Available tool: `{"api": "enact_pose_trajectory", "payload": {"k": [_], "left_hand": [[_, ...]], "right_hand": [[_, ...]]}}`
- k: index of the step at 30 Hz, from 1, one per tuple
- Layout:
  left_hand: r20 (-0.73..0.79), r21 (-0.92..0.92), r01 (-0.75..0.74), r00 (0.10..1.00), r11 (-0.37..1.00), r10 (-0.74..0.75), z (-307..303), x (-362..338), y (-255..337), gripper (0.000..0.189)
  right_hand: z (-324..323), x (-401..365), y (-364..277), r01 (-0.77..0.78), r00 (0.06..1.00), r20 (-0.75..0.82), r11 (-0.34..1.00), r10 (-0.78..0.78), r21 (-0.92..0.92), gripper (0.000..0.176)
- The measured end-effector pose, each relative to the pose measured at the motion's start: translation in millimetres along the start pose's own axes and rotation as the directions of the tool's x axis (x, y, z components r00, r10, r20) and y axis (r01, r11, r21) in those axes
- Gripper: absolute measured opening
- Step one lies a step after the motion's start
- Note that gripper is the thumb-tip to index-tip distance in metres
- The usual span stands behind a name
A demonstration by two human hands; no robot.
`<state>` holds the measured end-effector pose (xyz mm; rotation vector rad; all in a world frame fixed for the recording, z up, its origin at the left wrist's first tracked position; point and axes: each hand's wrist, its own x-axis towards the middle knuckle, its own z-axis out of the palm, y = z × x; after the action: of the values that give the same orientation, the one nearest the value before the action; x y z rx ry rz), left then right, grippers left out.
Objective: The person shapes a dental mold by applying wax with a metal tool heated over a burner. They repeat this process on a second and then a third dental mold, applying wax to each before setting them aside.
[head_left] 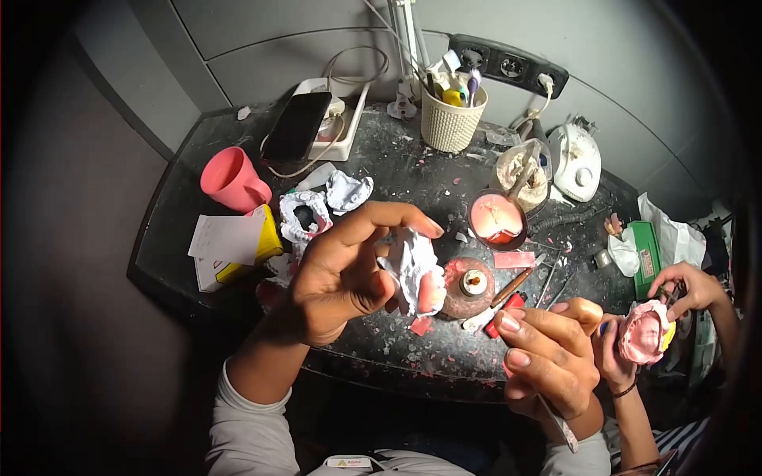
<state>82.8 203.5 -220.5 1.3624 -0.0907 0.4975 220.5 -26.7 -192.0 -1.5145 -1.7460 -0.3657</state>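
My left hand [341,278] holds up a white, lumpy plaster-like piece [413,270] with a pink patch at its lower right, between thumb and fingers. My right hand [556,357] is closed around a thin metal tool [559,424], whose flat end points down toward me. Between the hands, on the dark table [381,349], stands a round burner [470,287] with a pale top. Behind it lies a pan of pink wax [498,218]. A pink strip [514,260] and a brown-handled knife [512,287] lie right of the burner.
A co-worker's hands [690,289] hold a pink and yellow mould [644,333] at the right. At the left are a pink mug [230,176], boxes [230,250], white moulds [349,190] and a phone [298,127]. A brush cup [451,123] and a white device [577,163] stand behind.
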Motion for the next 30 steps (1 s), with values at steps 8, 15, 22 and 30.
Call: {"api": "enact_pose_trajectory", "payload": {"k": [8,15,22,30], "left_hand": [[0.050,-0.061,0.003,0.999,0.998,0.000,0,-1,-4,0.056],[0.005,-0.017,0.112,0.994,0.994,-0.112,12,-3,3,0.066],[0.254,-0.123,0.247,0.944,0.961,-0.210,10,-8,8,0.063],[0.224,0.101,-0.044,0.974,0.994,0.021,8,-12,-7,0.055]], "right_hand": [[-2,1,-3,-0.021,1.000,0.016,0.999,0.020,0.031,0.031],[3,-2,2,-0.011,0.997,-0.072,0.993,0.020,0.120,0.031],[4,0,3,-0.152,0.988,0.065,0.890,0.138,0.429,0.028],[15,1,-1,-0.155,0.983,-0.009,0.854,0.184,0.497,0.026]]}}
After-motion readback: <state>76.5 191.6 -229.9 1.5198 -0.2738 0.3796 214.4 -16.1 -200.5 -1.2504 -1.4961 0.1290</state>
